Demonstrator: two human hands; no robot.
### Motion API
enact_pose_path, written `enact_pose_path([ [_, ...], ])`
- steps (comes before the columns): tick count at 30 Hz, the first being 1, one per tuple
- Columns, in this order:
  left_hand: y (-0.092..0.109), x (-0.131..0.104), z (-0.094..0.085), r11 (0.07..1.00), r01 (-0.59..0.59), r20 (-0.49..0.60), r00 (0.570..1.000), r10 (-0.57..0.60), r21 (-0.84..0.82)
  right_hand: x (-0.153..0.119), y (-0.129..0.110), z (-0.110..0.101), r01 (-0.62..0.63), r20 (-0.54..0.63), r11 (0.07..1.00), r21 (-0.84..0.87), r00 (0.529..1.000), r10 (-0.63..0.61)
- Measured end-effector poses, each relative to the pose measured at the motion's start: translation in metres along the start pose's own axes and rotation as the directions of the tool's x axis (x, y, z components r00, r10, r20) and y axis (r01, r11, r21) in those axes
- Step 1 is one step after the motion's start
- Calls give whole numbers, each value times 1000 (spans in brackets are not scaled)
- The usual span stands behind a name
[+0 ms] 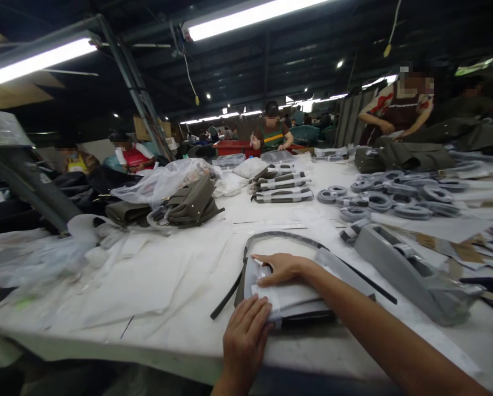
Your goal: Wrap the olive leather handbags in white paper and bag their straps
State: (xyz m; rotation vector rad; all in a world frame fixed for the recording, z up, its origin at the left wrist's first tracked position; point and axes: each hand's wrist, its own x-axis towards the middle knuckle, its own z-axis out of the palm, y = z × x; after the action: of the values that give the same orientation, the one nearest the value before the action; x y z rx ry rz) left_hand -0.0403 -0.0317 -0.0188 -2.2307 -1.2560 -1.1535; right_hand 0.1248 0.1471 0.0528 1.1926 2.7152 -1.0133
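Note:
A dark handbag [312, 318] lies on its side in front of me, its body covered by white wrapping paper [299, 291]. The dark strap [285, 235] curves behind it, with strap ends sticking out left and right. My left hand [246, 333] rests on the near left corner of the wrapping, fingers side by side and lying over it. Above it, my right hand [283, 268] lies on the upper left part of the paper, thumb and forefinger spread apart. Its other fingers are partly hidden. Clear tape or film seems to glint between the hands.
Wrapped strap coils [376, 202] and a grey dispenser-like block [411, 275] are on the right. Flat paper sheets [134, 280] cover the table's left. Olive bags [192, 203] and wrapped straps [283, 195] lie farther back. Co-workers [271, 135] stand beyond the white table [188, 346].

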Motion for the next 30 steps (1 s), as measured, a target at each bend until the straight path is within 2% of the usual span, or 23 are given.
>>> enact_pose_path([
  [3,1,-1,0,1000,-15,-18,1000,14,-22,-3,1,2,6,17,1000,-13,1000,-6],
  [6,2,-1,1,999,-32,-58,998,30,-36,3,2,8,14,-31,1000,-13,999,-14],
  [11,6,-1,3,1000,-1,-30,1000,1,1,14,4,17,-1,-211,1000,10,978,3],
  [15,11,0,-5,999,26,33,999,-25,-21,11,-2,16,7,-342,1000,21,940,1],
  [17,11,2,-11,992,90,64,994,-84,-92,1,-6,9,22,-423,1000,15,906,-13],
  [18,8,5,-15,976,170,65,984,-163,-132,-7,-8,4,28,-468,1000,7,883,-21],
  [19,3,8,-17,944,281,63,960,-274,-171,-18,-9,-1,29,-515,1000,-1,857,-25],
  [20,-5,12,-19,887,412,64,911,-408,-206,-31,-8,-6,22,-561,1000,-7,828,-23],
  [22,-28,26,-20,712,657,118,750,-651,-248,-63,-1,-13,-31,-668,999,-14,744,14],
  [23,-43,35,-17,620,742,173,666,-726,-256,-81,5,-13,-85,-724,996,-17,688,47],
  [25,-73,58,-6,463,845,294,529,-796,-267,-119,20,-6,-238,-802,971,-12,583,133],
  [26,-87,70,3,383,882,356,463,-812,-276,-137,27,1,-324,-811,946,4,553,192],
  [27,-100,81,13,307,910,413,401,-817,-278,-153,34,10,-405,-796,914,36,541,271],
  [28,-110,93,24,251,926,458,359,-813,-281,-167,39,19,-473,-759,877,83,541,364],
  [30,-124,111,50,174,945,526,300,-796,-275,-184,44,38,-569,-650,799,196,534,540],
])
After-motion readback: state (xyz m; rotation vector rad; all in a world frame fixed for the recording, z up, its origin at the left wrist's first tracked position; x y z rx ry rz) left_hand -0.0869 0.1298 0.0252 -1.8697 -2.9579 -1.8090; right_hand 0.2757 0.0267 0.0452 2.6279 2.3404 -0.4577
